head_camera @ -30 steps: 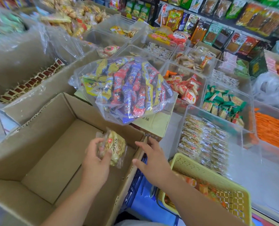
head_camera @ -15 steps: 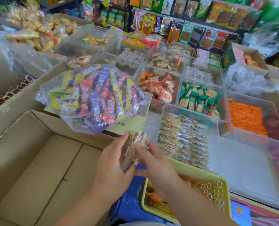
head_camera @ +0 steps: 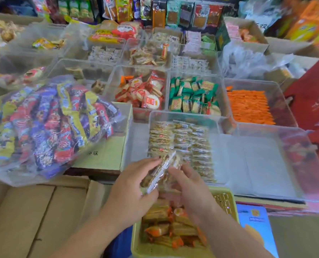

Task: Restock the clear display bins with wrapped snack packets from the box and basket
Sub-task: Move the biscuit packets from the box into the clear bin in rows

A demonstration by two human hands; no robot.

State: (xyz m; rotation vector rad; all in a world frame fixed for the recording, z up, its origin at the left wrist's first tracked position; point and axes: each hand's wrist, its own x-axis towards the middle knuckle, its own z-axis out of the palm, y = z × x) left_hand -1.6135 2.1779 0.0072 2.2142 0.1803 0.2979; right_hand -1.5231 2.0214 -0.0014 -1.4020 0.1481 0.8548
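- One clear-wrapped brown snack packet (head_camera: 159, 171) is held tilted on edge, just above the near end of the clear plastic display bin (head_camera: 218, 157) that already holds rows of like packets
- Both hands have it: the left hand (head_camera: 132, 189) grips it with the thumb beneath and fingers curled over, while the right hand (head_camera: 190, 185) pinches the opposite side
- Placing it into the near rows looks like the step in hand; it would go best lowered at the neighbours' lean and slid against the last row without pushing the stack out of line
- Its wrapper looks thin and glossy with a pale sealed edge, probably slippery over brittle contents, so a light grip suits
- Below the hands stands the yellow plastic mesh basket (head_camera: 227, 198) of orange-tipped packets; the brown cardboard box (head_camera: 34, 220) lies left, with a clear bag of red, purple and yellow snack sticks (head_camera: 48, 123) beyond it
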